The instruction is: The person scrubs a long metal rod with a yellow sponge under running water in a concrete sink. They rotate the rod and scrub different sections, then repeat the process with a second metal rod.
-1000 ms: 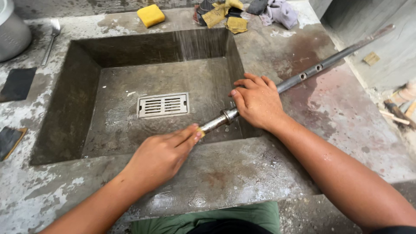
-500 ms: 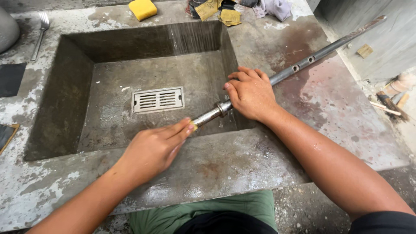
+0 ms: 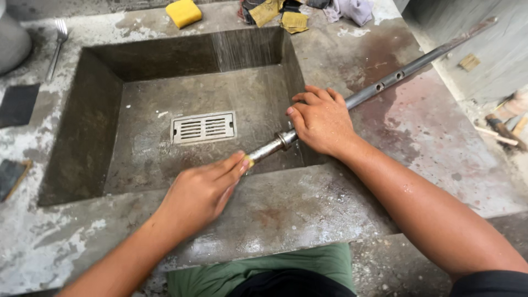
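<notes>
1. Right hand (image 3: pixel 323 122): fingers curled over the long grey metal pipe (image 3: pixel 385 82), grasping it just above a ringed collar fitting (image 3: pixel 286 137). The palm presses the pipe down at the right edge of the basin.

2. Left hand (image 3: pixel 201 190): fingers extended and held together, wrapped about the lower end of the pipe. A small yellowish piece (image 3: pixel 249 161) shows at the fingertips, pinched against the pipe end; what it is cannot be told.

3. Pipe position: it lies on a diagonal, the lower end over the front of the basin, the upper end running up and right across the stained counter towards the far corner. Small holes show along its upper length.

4. Rectangular grey concrete sink (image 3: pixel 88 126): sunk into the counter, walls dark. A pale slotted rectangular drain grate (image 3: pixel 203 127) sits in its floor, well apart from the pipe end.

5. Rough concrete counter (image 3: pixel 308 209): blotched with white and rust-coloured marks.

6. Far rim: a yellow sponge (image 3: pixel 184 12) lies behind the sink; crumpled yellow and grey rags (image 3: pixel 291 14) lie to its right.

7. Left side: a metal fork (image 3: pixel 56 44) lies on the counter, with a dark flat square pad (image 3: pixel 18 104) below it.
</notes>
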The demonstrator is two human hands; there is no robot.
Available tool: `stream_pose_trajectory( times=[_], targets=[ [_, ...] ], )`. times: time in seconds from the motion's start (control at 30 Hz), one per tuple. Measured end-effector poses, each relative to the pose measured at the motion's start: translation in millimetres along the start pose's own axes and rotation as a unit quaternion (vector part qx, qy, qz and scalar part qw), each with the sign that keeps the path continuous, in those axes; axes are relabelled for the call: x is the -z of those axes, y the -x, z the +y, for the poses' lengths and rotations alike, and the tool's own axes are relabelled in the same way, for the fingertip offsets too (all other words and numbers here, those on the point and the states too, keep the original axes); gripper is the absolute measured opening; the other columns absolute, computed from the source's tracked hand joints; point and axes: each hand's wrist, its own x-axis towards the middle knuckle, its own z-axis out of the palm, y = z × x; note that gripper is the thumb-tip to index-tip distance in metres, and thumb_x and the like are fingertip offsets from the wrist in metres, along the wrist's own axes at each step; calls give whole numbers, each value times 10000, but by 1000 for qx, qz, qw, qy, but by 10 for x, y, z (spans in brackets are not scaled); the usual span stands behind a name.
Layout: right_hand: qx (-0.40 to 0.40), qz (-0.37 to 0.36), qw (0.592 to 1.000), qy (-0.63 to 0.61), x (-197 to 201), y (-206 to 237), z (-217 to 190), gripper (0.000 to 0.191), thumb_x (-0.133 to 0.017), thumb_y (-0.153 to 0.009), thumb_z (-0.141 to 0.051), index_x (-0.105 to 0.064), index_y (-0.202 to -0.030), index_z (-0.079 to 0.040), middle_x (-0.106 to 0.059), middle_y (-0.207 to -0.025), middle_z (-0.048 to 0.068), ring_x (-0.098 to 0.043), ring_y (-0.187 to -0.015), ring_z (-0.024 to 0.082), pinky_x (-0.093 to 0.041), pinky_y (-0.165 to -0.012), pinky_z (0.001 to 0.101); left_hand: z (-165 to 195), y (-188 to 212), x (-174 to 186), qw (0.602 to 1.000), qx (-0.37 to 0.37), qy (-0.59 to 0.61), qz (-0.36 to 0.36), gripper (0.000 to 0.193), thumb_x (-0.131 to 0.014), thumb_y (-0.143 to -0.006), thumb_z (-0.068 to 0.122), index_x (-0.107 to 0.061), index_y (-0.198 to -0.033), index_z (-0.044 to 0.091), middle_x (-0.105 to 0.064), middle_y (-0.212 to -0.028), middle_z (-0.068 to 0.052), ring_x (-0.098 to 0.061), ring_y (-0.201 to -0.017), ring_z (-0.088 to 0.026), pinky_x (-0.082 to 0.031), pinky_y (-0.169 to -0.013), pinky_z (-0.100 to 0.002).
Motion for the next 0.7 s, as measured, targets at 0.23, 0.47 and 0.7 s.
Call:
stream_pose_trajectory(
  times=[0.23,0.47,0.7],
  targets=[
    [-5,-6,1000,-1,70,-43,-87,350,-529,-1025,-351,-774,-1109,-115,-688,-1309,49,-497,-1379,293,-311,-1133,546,-21,-334,-386,999,-33,-4,-4,318,-644,-919,35,-695,-1227,-24,-707,-1297,-195,-751,-952,-302,-613,-761,-403],
    [8,-24,1000,8,4,-48,-78,337,-513,-1032,-343,-786,-1082,-152,-685,-1327,42,-485,-1395,293,-320,-1136,547,-41,71,61,1000,5,-18,-23,319,-633,-933,70,-704,-1238,8,-690,-1315,-192,-758,-940,-289,-607,-710,-368],
    [-12,-33,999,13,53,-38,-144,341,-500,-1019,-339,-799,-1054,-179,-686,-1318,29,-478,-1402,275,-313,-1143,548,-57,-177,-269,999,-28,-25,-6,298,-631,-943,82,-691,-1216,-20,-692,-1310,-213,-752,-916,-304,-612,-760,-392]
  ],
)
